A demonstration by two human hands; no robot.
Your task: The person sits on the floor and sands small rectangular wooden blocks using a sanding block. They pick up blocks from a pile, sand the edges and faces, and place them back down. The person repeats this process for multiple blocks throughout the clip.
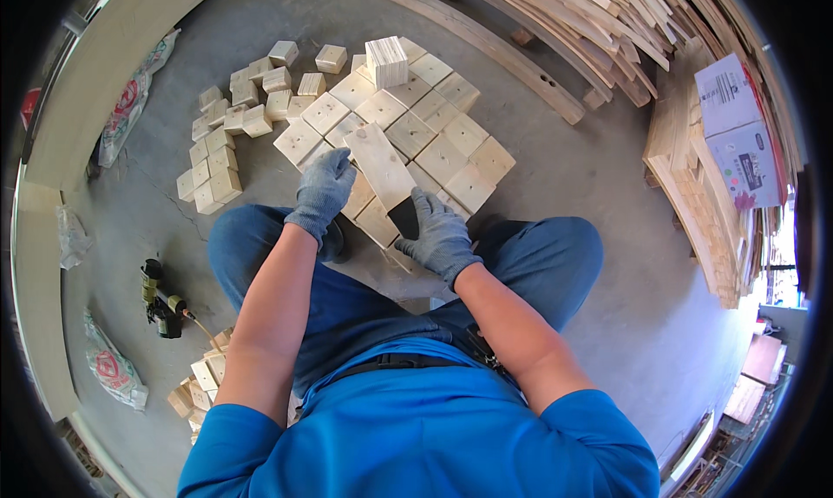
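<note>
A short pale wooden board lies slanting on top of a cluster of square wooden blocks between my knees. My right hand, in a grey knit glove, grips a black flat-faced piece at the board's near end; its exact kind is unclear. Beside the board's left edge, my left hand, gloved the same way, has its fingers curled and thumb pressed in. Whatever it may pinch is too small to make out. A taller layered wooden block stands on the cluster's far side.
Loose wooden blocks lie left of the cluster, with more blocks by my left elbow. A nail gun with a hose rests on the floor. Long timber strips are stacked at far right, near a carton.
</note>
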